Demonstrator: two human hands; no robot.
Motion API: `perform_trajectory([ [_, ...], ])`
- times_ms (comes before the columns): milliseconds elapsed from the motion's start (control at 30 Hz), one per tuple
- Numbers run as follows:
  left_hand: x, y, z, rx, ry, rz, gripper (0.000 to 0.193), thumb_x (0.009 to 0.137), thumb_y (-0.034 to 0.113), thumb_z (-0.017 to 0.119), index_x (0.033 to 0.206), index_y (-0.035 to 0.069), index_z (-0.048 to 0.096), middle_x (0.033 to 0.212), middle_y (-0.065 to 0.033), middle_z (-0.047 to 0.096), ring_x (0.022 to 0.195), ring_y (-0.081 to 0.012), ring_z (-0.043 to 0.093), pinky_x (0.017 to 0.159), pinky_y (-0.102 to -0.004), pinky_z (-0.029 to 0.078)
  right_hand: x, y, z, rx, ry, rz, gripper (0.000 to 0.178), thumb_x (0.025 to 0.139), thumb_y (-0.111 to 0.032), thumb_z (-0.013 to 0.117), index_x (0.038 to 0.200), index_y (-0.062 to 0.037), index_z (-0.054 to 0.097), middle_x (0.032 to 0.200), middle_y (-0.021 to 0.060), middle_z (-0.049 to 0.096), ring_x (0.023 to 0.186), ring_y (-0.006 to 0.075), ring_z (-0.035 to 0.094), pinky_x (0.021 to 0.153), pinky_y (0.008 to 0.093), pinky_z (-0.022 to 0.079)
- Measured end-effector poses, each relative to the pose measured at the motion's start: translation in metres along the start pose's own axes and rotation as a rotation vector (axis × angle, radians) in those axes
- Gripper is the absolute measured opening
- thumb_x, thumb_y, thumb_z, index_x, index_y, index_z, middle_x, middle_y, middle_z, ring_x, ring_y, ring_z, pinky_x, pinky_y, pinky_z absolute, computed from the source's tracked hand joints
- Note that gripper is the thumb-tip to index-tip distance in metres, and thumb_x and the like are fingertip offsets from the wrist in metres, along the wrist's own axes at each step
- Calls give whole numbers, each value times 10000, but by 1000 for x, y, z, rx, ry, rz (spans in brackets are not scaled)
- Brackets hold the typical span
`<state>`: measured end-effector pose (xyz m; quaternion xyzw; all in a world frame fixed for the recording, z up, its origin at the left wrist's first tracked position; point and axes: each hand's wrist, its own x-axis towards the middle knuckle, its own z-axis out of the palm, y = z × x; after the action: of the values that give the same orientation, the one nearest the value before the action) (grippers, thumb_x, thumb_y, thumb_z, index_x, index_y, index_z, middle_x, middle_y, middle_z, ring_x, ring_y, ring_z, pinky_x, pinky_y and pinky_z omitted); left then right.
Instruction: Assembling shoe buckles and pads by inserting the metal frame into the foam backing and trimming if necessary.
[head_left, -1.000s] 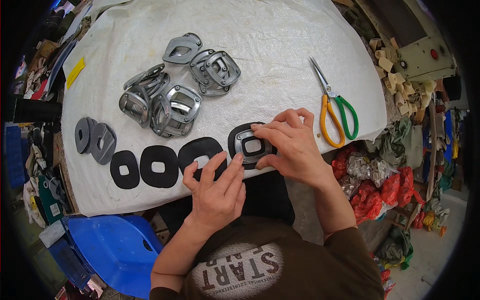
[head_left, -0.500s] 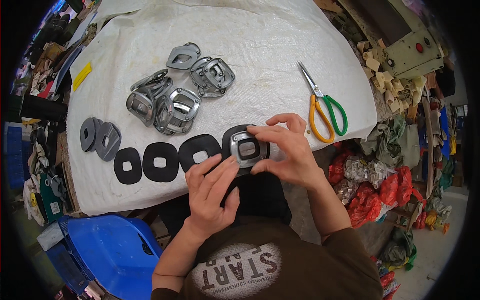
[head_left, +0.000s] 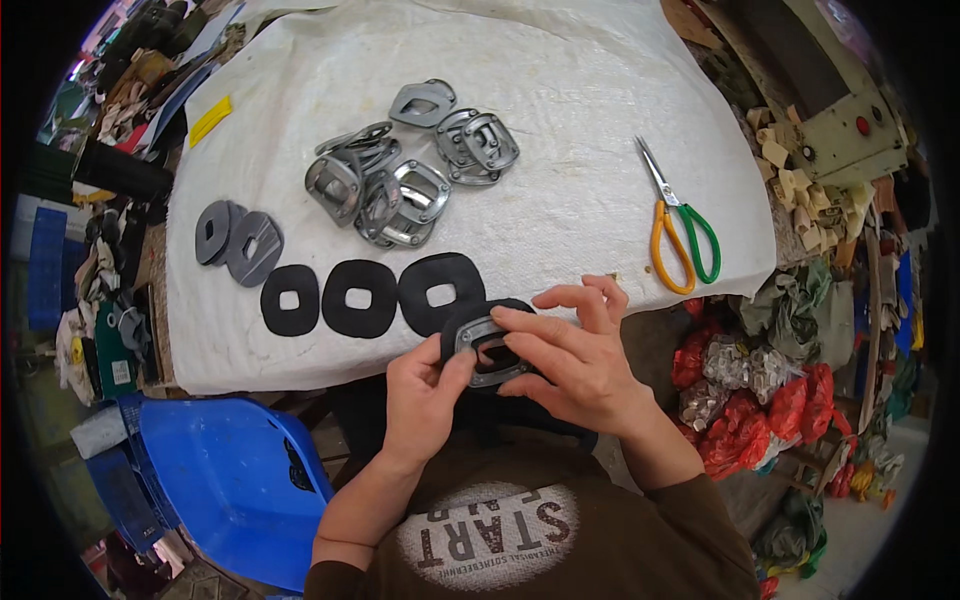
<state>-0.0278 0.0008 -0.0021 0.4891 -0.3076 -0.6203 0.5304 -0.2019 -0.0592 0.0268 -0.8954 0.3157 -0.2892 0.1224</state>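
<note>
Both hands grip one part — left hand point(head_left: 425, 395) and right hand point(head_left: 575, 365) pinching metal buckle frame point(head_left: 487, 352) on black pad point(head_left: 462, 330) at bench point(head_left: 560, 200) edge.

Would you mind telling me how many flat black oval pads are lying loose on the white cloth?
3, in a row near the front edge: left pad, middle pad, right pad. A fourth black pad is held in both hands behind a metal frame; more may be hidden.
</note>
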Motion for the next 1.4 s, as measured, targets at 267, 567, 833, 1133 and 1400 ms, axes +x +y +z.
perform_trajectory([
  [267, -5, 11, -13, 137, 73, 11, 193, 899, 101, 515, 985, -34, 624, 801, -55, 637, 687, -74, 583, 548, -205, 494, -7, -7, 5, 352, 53, -10, 568, 691, -331, 739, 1151, -70, 531, 1289, 175, 465, 1070, 318, 462, 961, 404, 306],
  [567, -13, 10, -10, 148, 29, 47, 181, 887, 87, 530, 976, -42, 622, 796, -65, 636, 672, -77, 585, 526, -192, 490, -19, -20, 35, 1328, 151, 852, 318, 881, -85, 574, 1163, 13, 465, 936, 62, 571, 837, 87, 527, 725, 226, 441],
  [833, -10, 8, -13, 163, 35, 48, 165, 886, 68, 529, 958, -49, 621, 796, -59, 630, 706, -72, 566, 598, -198, 470, -17, -23, 33, 1323, 194, 835, 317, 877, -72, 575, 1162, 11, 465, 838, 36, 564, 747, 67, 523, 660, 200, 429],
  [1133, -13, 6, -11, 58, 33, 55, 160, 889, 60, 531, 933, -68, 616, 801, -56, 624, 719, -76, 556, 652, -200, 445, -15, -30, 36, 1501, 218, 862, 436, 908, -52, 506, 1304, 18, 338, 893, 96, 602, 763, 107, 565, 695, 231, 455],
  [1400, -16, 10, -7, 49, 93, 44, 154, 848, 33, 526, 894, -86, 614, 760, -95, 623, 661, -106, 573, 627, -221, 453, -16, -30, 36, 1738, 209, 818, 476, 918, -62, 490, 1344, 10, 290, 925, 135, 598, 782, 145, 572, 729, 276, 469],
])
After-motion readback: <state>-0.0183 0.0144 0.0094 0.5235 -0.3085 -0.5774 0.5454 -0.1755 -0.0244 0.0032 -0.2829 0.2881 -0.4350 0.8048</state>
